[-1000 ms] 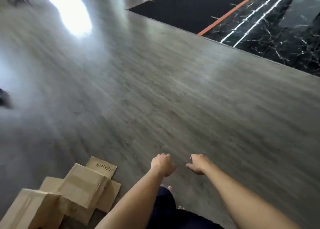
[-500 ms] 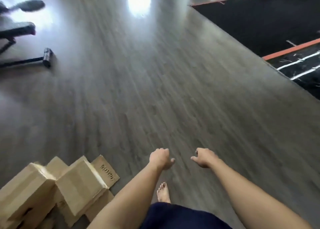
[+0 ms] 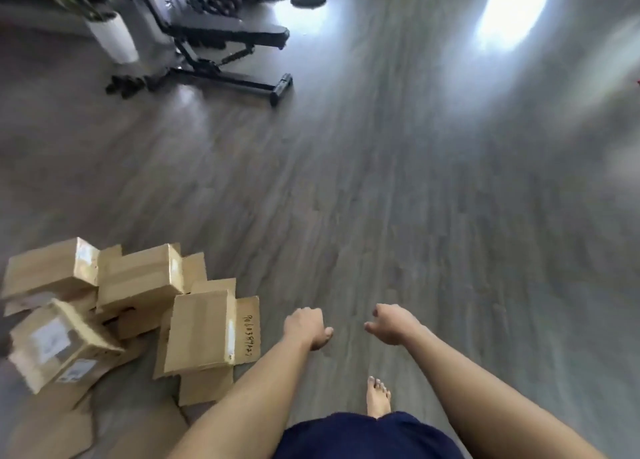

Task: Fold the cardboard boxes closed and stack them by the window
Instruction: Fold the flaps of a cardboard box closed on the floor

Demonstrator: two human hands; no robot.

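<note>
1. Cardboard boxes [image 3: 114, 306] lay in a loose heap on the floor [image 3: 381, 216], low at the left of the view, tumbled against one another rather than stacked.
2. Nearest box [image 3: 199, 334] lay with flaps splayed flat around it, one flap bearing handwritten digits; so, not yet folded closed.
3. Box with a label [image 3: 62, 346] sat tilted at the heap's left edge; whether its flaps were shut could not be told through the blur.
4. Left hand [image 3: 306, 327] hung over bare floor just right of the nearest box, fingers curled in, gripping nothing, apart from the cardboard.
5. Right hand [image 3: 391, 323] hung near the left one, likewise curled and empty.
6. Bare foot [image 3: 378, 398] stood on the floor below the hands.
7. Farther off, toward the top left: a black weight bench [image 3: 228, 37] and a white plant pot [image 3: 112, 37]; bright patches of light on the floor beyond.
8. Step in hand, as judged: approach to the heap, no box taken up yet.
9. Next move called for: a reach left and down to the nearest box, flaps lifted and folded in before any carrying.
</note>
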